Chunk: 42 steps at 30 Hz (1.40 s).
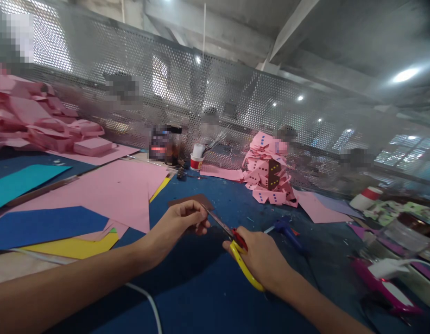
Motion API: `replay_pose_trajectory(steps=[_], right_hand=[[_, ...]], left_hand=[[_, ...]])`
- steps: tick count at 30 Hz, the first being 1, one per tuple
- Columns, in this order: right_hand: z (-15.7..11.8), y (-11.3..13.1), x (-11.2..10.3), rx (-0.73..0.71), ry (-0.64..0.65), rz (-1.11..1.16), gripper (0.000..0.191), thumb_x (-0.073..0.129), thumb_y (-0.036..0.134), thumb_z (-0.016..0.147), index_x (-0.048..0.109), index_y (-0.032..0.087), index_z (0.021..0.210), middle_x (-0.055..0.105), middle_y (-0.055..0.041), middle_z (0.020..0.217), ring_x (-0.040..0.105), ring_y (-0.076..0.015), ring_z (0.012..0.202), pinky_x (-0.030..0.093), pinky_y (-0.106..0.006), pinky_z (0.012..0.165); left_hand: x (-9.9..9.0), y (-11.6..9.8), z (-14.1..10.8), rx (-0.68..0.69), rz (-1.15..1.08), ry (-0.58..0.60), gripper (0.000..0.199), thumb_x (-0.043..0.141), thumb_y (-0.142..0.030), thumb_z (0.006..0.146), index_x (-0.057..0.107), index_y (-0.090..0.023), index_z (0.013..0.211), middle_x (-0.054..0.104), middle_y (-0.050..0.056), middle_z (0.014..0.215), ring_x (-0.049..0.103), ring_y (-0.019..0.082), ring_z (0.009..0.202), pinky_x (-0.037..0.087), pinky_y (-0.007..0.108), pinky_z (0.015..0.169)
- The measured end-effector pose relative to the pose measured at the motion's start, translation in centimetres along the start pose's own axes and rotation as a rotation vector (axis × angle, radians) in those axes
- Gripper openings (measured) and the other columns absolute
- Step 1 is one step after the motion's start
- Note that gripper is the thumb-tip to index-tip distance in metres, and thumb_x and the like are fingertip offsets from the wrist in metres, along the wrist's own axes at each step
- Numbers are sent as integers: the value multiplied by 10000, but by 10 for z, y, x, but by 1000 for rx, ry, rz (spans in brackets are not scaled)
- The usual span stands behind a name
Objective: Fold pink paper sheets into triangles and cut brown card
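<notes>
You seem mid-snip: right hand (262, 256) round the scissors (243, 267), left hand (180, 222) curled—whether on anything, I can't tell. Any cut needs that hand clear.

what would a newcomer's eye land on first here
Probably the yellow-handled scissors, held in the right hand near the middle of the view, with the blades pointing toward the left hand. Next would likely come the big heap of pink paper at the far left, then the smaller pile of dotted pink pieces, right of centre toward the back of the blue table.
</notes>
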State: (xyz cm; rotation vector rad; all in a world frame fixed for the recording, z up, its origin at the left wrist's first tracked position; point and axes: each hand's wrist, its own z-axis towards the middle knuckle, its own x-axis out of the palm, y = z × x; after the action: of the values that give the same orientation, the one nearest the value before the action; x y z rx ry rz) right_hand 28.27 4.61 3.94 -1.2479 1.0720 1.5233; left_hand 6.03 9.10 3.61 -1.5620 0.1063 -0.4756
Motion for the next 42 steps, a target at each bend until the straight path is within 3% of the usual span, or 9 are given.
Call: replay_pose_trajectory(steps=[28,34,42], right_hand=[[3,-5,2,61,-24,2,355,526,537,945,570,211,811,691,-35,671,673,-208,642,204,-281,533],[1,-7,3,-4,-88,66,313,551,511,941,550,213,844,688,-17,771,657,-193,674,242,-272,552],[0,-2,1,20,-51,81,322,562,529,927,566,208,904,678,-22,826,636,-195,676,253,-277,565]], left_hand=[[-2,3,3,5,18,9,202,698,-343,855,612,-161,876,689,34,801,591,124,686,470,267,709],[-2,0,2,11,2,-11,185,702,-326,854,615,-163,866,693,29,783,597,119,672,475,262,707],[-1,0,2,9,-11,-31,211,713,-349,846,607,-169,870,703,31,796,610,123,680,482,261,705]])
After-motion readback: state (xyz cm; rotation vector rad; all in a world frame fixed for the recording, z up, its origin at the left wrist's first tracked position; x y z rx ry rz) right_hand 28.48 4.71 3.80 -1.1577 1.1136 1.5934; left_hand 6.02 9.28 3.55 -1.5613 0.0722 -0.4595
